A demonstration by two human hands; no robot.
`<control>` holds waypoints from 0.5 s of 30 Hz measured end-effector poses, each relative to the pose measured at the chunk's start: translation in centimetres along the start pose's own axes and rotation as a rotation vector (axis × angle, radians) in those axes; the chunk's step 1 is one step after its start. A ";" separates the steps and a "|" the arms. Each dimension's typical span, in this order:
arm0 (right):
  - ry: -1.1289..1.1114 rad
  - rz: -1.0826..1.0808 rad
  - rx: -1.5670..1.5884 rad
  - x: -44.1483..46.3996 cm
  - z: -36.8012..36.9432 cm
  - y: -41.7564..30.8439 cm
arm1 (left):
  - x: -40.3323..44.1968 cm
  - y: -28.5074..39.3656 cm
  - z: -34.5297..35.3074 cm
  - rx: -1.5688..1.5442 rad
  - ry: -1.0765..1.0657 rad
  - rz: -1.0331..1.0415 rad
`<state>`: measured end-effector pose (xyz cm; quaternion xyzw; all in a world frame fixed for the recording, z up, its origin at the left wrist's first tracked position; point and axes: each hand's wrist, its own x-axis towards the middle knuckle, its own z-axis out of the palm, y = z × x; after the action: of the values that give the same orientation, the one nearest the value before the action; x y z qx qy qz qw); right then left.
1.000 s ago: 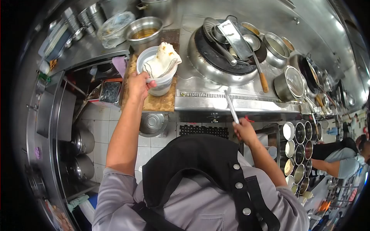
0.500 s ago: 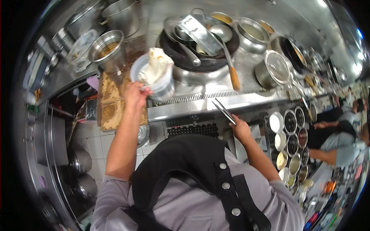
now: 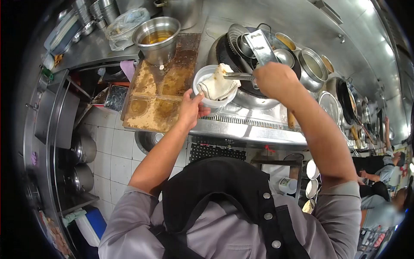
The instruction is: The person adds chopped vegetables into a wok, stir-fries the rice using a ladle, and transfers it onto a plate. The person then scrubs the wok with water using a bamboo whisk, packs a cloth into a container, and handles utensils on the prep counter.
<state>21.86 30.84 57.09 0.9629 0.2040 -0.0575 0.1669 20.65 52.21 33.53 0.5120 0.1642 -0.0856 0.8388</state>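
Observation:
My left hand point(image 3: 192, 108) grips the near left rim of a translucent plastic tub point(image 3: 210, 102). A folded white cloth point(image 3: 214, 86) with orange stains stands up out of the tub. Metal tongs point(image 3: 239, 76) are in my right hand point(image 3: 276, 82), which is closed around them. Their tips reach the top of the cloth; whether they pinch it is not clear. Behind my right hand, a flat metal tool point(image 3: 261, 46), a perforated ladle point(image 3: 237, 36) and bowls sit in a black wok on the stove.
A stained wooden board point(image 3: 148, 108) lies left of the tub, with a steel pot of amber liquid point(image 3: 157, 41) at its back. Pots and a lidded pan point(image 3: 330, 105) line the right. Other people point(image 3: 384, 172) stand at the far right. A pail point(image 3: 287, 185) is below the counter.
My right hand has risen from beside my body to the tub, bringing the tongs to the cloth. The tub has moved right, off the board's front, held by my left hand.

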 end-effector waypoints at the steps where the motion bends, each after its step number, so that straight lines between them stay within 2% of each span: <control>1: -0.068 -0.060 -0.091 1.2 -1.0 -0.6 | -0.8 0.1 -0.6 0.028 0.036 -0.031; 5: -0.147 -0.130 -0.147 4.4 -2.3 -3.6 | -2.5 -1.1 -6.4 0.027 0.018 -0.029; 15: -0.260 -0.142 -0.146 9.0 0.0 -6.4 | -10.1 -5.7 -21.4 0.043 0.307 0.026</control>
<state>27.43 39.70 53.57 0.9158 0.2521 -0.1781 0.2570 5.42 68.27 23.44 0.5389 0.2822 0.0010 0.7937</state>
